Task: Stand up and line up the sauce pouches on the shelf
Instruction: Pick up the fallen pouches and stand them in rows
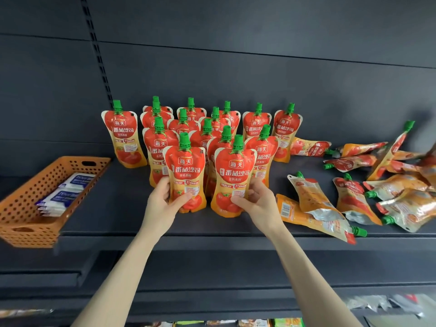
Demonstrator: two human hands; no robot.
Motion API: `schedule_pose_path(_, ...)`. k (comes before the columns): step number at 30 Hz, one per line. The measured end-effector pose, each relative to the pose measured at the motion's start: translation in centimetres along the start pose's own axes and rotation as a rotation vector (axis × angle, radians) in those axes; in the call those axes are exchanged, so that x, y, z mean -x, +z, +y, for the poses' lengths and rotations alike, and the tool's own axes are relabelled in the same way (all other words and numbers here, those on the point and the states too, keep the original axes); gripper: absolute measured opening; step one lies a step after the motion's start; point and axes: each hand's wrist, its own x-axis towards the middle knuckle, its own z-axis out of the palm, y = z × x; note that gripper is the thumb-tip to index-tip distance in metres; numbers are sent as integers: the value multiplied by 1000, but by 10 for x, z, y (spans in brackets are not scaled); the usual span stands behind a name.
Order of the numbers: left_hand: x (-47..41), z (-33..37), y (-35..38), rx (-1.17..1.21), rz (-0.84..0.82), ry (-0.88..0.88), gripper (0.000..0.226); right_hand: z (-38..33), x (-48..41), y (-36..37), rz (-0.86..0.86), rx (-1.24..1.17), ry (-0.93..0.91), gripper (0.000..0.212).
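Several red-and-orange tomato sauce pouches with green caps stand upright in rows on the dark shelf (122,223). My left hand (162,199) grips the lower part of the front left pouch (186,171), which stands upright. My right hand (254,199) grips the lower right side of the front right pouch (236,175), also upright. The two front pouches stand side by side, a little apart. Behind them the standing group (203,123) reaches toward the back wall. Several more pouches (349,199) lie flat in a loose heap on the right of the shelf.
An orange perforated basket (30,223) holding white wipe packets (61,192) sits at the shelf's left end, overhanging the front edge. One flat pouch (313,218) lies at the front lip. Lower shelves with packaged goods (389,303) show below.
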Motion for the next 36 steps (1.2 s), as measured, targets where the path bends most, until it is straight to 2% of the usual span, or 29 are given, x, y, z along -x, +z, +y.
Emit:
schedule_pose_path(6,1,-4,-1,-26,-14,-14,46,0,2,1,20,67,-14,31)
schedule_pose_path(12,1,3,-2,-57,-61,-14,40,-1,1,1,34,121,-22,33)
schedule_pose_path(17,1,9,-5,-104,-88,-42,44,-5,1,0,28,150,-9,35)
schedule_pose_path(22,13,11,-3,-254,77,5,58,-14,9,-12,57,199,-27,43)
schedule_pose_path(25,32,17,4,-455,220,95,59,-20,18,-31,74,260,-57,35)
schedule_pose_path(27,48,26,17,-546,251,165,55,-24,27,-48,99,310,-103,23)
schedule_pose_path(29,63,37,36,-565,215,228,45,-27,37,-68,124,359,-158,15)
schedule_pose_path(33,91,58,103,-528,117,286,28,-30,64,-129,125,432,-165,13)
schedule_pose_path(36,106,67,161,-426,69,242,23,-25,83,-178,102,459,-166,12)
